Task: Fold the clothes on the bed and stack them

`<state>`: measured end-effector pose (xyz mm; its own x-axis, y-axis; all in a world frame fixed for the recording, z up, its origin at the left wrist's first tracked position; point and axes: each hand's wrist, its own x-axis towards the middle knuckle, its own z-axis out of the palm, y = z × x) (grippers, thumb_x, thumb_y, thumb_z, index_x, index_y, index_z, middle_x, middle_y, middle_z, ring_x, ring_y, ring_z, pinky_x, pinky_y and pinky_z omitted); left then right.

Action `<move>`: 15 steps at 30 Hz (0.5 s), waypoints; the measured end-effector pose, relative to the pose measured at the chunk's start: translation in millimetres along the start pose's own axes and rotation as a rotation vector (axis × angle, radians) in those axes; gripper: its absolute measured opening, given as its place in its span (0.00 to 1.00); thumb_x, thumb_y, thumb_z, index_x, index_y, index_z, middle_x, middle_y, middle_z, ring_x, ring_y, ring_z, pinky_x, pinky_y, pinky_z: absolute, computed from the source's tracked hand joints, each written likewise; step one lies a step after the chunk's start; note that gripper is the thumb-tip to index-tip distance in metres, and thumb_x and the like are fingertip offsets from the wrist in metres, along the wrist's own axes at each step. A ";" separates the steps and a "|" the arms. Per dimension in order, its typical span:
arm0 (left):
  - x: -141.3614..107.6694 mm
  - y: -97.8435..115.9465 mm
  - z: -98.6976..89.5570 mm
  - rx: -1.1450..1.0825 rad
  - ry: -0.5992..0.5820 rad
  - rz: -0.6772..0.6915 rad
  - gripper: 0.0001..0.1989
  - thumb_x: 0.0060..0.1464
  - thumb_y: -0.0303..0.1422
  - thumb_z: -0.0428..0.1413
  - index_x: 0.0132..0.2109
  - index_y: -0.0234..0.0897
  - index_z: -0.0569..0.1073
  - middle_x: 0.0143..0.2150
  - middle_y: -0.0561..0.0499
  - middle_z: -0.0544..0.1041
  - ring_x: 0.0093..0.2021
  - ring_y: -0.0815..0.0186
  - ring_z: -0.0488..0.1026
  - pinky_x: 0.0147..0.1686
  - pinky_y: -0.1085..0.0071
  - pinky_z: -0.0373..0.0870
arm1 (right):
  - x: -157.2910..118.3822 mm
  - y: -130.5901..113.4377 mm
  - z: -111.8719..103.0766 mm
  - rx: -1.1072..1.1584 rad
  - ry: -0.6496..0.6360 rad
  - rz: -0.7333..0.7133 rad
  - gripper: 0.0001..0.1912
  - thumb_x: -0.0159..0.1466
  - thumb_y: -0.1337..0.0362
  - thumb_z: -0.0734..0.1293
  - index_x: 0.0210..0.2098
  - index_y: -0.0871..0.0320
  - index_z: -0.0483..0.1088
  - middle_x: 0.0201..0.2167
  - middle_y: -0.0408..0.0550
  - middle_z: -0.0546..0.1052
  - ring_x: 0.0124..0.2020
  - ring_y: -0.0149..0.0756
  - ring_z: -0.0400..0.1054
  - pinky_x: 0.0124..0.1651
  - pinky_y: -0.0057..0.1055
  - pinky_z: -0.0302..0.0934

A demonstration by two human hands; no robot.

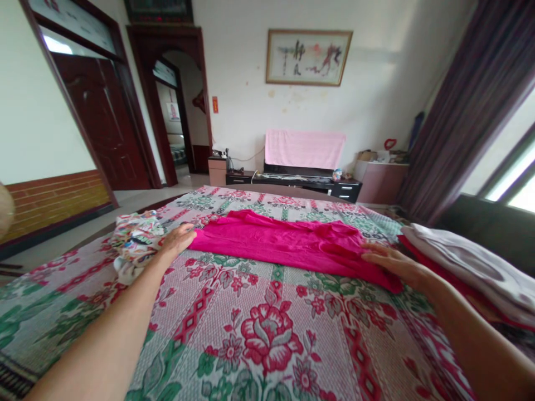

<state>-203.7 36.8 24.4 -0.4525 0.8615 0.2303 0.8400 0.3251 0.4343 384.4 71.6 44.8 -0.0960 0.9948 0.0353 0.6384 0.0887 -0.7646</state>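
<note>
Pink cloth [276,242]: flat on floral cover [271,340]
Left hand [179,240]: left end, can't tell grip
Right hand [390,262]: right end, can't tell grip

Bare forearms [112,328], set wide apart, stretch forward over the cover [330,345]. The left hand [178,242] reaches short of its far left corner, fingers [186,229] close together. The right hand [395,264], short of the far right corner, points inward, fingers [371,250] slightly parted; neither hand's grip is clear.
</note>
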 end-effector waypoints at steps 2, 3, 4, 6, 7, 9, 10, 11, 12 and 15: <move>-1.2 0.2 4.1 0.008 -0.009 -0.034 0.24 0.53 0.36 0.49 0.57 0.41 0.70 0.43 0.51 0.81 0.41 0.61 0.76 0.36 0.71 0.68 | -3.1 5.1 2.6 0.141 -0.060 0.058 0.27 0.54 0.59 0.70 0.53 0.55 0.68 0.48 0.60 0.75 0.43 0.44 0.72 0.41 0.33 0.66; -1.6 0.9 6.1 0.008 0.004 -0.037 0.24 0.53 0.35 0.48 0.58 0.41 0.69 0.42 0.52 0.81 0.40 0.61 0.76 0.37 0.71 0.68 | -3.0 7.5 3.9 0.148 -0.061 0.061 0.28 0.53 0.60 0.70 0.53 0.55 0.68 0.47 0.59 0.76 0.42 0.44 0.72 0.41 0.33 0.66; -1.8 1.7 8.0 0.000 0.026 -0.033 0.25 0.53 0.35 0.48 0.58 0.40 0.69 0.42 0.52 0.81 0.41 0.61 0.76 0.37 0.71 0.68 | -2.1 9.7 5.1 0.133 -0.054 0.055 0.28 0.52 0.61 0.71 0.53 0.55 0.68 0.45 0.58 0.76 0.40 0.43 0.72 0.40 0.33 0.66; -1.6 2.9 11.4 -0.031 0.076 -0.012 0.24 0.54 0.35 0.47 0.58 0.40 0.69 0.43 0.51 0.81 0.42 0.61 0.76 0.39 0.71 0.67 | 0.8 13.0 7.3 0.077 -0.019 0.046 0.25 0.53 0.62 0.70 0.51 0.56 0.69 0.40 0.55 0.78 0.36 0.41 0.72 0.36 0.31 0.66; -1.2 3.0 13.0 -0.044 0.095 -0.003 0.24 0.54 0.36 0.47 0.58 0.39 0.69 0.43 0.51 0.80 0.42 0.61 0.76 0.40 0.71 0.67 | 2.1 14.1 8.2 0.048 0.009 0.050 0.22 0.54 0.62 0.69 0.48 0.57 0.71 0.38 0.54 0.78 0.34 0.40 0.71 0.35 0.31 0.65; 0.0 2.5 15.8 -0.046 0.116 0.010 0.24 0.55 0.36 0.47 0.58 0.39 0.69 0.44 0.50 0.80 0.44 0.61 0.76 0.42 0.71 0.67 | 4.1 15.6 9.9 -0.008 0.078 0.064 0.16 0.57 0.62 0.66 0.44 0.59 0.74 0.36 0.54 0.79 0.33 0.39 0.71 0.34 0.30 0.64; 0.5 2.0 17.1 -0.033 0.120 0.016 0.23 0.55 0.36 0.47 0.57 0.39 0.70 0.44 0.50 0.80 0.44 0.61 0.75 0.43 0.70 0.67 | 4.7 16.2 10.7 -0.037 0.112 0.070 0.14 0.58 0.62 0.65 0.42 0.60 0.75 0.34 0.54 0.79 0.32 0.39 0.71 0.34 0.30 0.64; 0.9 1.5 18.2 -0.016 0.122 0.020 0.23 0.55 0.36 0.47 0.57 0.39 0.70 0.43 0.50 0.80 0.45 0.61 0.75 0.44 0.70 0.67 | 5.1 16.9 11.3 -0.061 0.144 0.073 0.13 0.59 0.62 0.65 0.40 0.61 0.75 0.34 0.54 0.79 0.32 0.39 0.70 0.34 0.30 0.63; 1.1 1.1 19.1 0.001 0.120 0.023 0.22 0.55 0.36 0.47 0.56 0.39 0.71 0.43 0.50 0.81 0.45 0.60 0.75 0.44 0.69 0.67 | 5.4 17.8 11.8 -0.076 0.170 0.072 0.13 0.59 0.62 0.65 0.39 0.61 0.76 0.33 0.54 0.79 0.32 0.39 0.70 0.34 0.30 0.63; 0.2 1.2 19.9 0.010 0.119 0.034 0.22 0.56 0.37 0.47 0.55 0.39 0.71 0.44 0.50 0.80 0.46 0.60 0.75 0.45 0.69 0.67 | 6.2 21.2 12.2 -0.087 0.215 0.075 0.12 0.59 0.61 0.65 0.38 0.60 0.77 0.31 0.52 0.79 0.31 0.38 0.70 0.34 0.30 0.63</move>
<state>-196.8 45.1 7.7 -0.4558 0.8196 0.3470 0.8581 0.3011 0.4160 388.0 79.0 21.0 0.1133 0.9858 0.1236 0.7016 0.0087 -0.7126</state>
